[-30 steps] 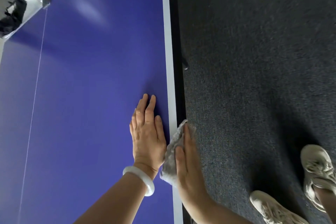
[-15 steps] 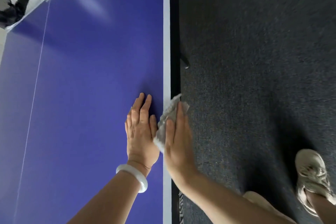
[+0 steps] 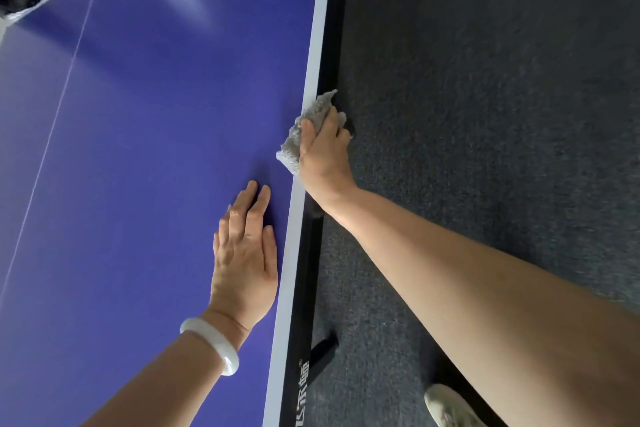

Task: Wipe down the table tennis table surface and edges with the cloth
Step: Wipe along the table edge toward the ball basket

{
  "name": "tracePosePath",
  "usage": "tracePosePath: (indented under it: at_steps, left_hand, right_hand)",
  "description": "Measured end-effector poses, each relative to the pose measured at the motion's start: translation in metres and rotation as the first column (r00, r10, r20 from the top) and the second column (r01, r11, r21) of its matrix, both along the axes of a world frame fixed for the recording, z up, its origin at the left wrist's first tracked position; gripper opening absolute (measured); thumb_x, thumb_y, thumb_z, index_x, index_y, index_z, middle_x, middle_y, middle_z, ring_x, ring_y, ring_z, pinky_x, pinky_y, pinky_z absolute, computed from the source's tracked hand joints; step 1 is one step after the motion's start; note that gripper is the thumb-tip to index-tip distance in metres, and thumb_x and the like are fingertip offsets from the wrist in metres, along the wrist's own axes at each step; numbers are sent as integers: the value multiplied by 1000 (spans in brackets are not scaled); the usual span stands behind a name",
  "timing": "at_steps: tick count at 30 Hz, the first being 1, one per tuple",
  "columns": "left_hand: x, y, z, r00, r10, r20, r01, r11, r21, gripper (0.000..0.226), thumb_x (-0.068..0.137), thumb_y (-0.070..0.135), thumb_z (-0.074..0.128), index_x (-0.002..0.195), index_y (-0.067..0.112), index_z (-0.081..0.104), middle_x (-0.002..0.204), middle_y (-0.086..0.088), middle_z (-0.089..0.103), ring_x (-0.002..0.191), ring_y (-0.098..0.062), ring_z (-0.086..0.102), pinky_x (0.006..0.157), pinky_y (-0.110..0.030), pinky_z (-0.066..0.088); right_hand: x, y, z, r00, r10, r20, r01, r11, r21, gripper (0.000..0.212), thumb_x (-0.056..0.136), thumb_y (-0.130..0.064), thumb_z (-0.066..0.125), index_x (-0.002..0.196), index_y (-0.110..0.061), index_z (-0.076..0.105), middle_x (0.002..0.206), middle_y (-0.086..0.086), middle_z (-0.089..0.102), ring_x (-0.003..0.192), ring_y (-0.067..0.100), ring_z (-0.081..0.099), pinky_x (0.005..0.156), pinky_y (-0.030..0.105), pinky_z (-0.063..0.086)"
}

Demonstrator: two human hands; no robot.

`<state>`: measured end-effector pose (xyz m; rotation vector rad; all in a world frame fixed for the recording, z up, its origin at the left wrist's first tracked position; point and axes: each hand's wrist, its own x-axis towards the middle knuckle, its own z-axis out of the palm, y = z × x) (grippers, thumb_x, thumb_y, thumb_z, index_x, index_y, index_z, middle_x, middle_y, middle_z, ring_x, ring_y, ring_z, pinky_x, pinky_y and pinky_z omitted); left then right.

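Draped over the right edge of the blue counter [image 3: 156, 149], a little farther off than the left hand: a small grey cloth [image 3: 294, 149]. Crumpled, partly on the white border stripe [image 3: 313, 73], partly folded down over the black side rail [image 3: 330, 45]. Gripped there by the right hand [image 3: 323, 149], thumb on top, fingers curled down over the rim, pinching the cloth against the edge. Left hand [image 3: 244, 253] flat on the blue top just inside the stripe, fingers straight and close together, apart from the cloth, holding nothing; white bangle [image 3: 211, 343] at the wrist. Dark carpet floor [image 3: 485, 80] to the right, a pale shoe [image 3: 450, 406] at the near edge of view.

Probably light, soft and limp, with a towel-like texture. Likely to bunch up or slip from a loose hold, so best kept as a wad under the palm and wrapped round the rim. Should drag a little on the smooth top. Counter itself rigid and glossy; needs no lifting, only steady pressure along the edge. Judged to be partway through an edge pass, with plenty of rail farther away left to cover.
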<state>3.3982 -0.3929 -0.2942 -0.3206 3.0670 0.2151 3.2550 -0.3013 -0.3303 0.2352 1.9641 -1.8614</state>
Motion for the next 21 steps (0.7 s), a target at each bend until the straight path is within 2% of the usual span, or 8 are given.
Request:
tracePosePath:
  at_steps: [2,4,6,8,11,14,17,21]
  left_hand:
    - [-5,1,7,998,-41,38,44,995,-91,53,97,25,28,145,9,44,150,-10,40,123,-32,45,108,-47,36]
    - [-18,-6,18,993,-106,57,112,985,-128,45,96,22,34,135,8,52,137,-10,50,114,-32,49,100,-47,43]
    - [-41,-14,26,990,-135,43,140,984,-111,35,97,10,42,129,9,56,131,-8,53,113,-31,50,100,-46,44]
    - [-72,-19,29,994,-109,25,111,989,-93,36,99,5,46,134,7,54,141,-10,48,124,-32,47,106,-49,38]
    - [-127,-16,23,1000,21,-9,-22,1000,-20,47,104,19,41,151,15,35,160,-1,26,145,-23,26,117,-45,20]
    - [-174,-8,8,998,64,-10,-63,997,37,52,107,28,33,157,21,21,165,4,11,151,-15,7,121,-40,8]
    - [-191,-4,-5,999,32,-35,-31,999,24,50,107,24,31,156,17,20,165,-1,12,152,-18,6,123,-36,5]
    - [-191,-6,-9,993,52,-107,-41,994,98,49,104,24,29,153,16,30,162,-1,21,151,-17,13,123,-37,10]
  right_hand:
    - [0,1,0,1000,-2,-13,3,1000,23,62,106,-37,30,158,-11,6,157,21,15,140,42,30,109,43,33]
    - [0,1,1,1000,-10,-16,11,1000,28,62,106,-37,31,158,-11,8,156,21,17,140,41,30,109,41,31]
    - [2,1,1,1000,-13,-15,13,1000,27,61,106,-36,32,157,-12,9,155,20,20,139,40,31,109,41,31]
    - [3,1,1,1000,-13,-7,13,999,29,61,106,-37,33,158,-13,10,150,19,25,134,39,38,106,41,35]
    - [3,0,2,1000,-21,-13,22,999,34,62,105,-36,35,157,-12,12,144,19,31,129,37,42,104,38,37]
    - [4,-1,0,999,-41,-25,41,999,32,62,105,-34,37,157,-10,13,144,19,32,131,36,40,110,39,34]
    - [7,-2,-1,998,-57,-23,57,998,10,61,105,-34,37,157,-12,13,147,17,30,134,33,38,113,41,32]
    - [7,0,0,999,-43,-31,44,999,12,61,105,-35,33,158,-14,9,159,13,19,145,26,24,119,35,21]
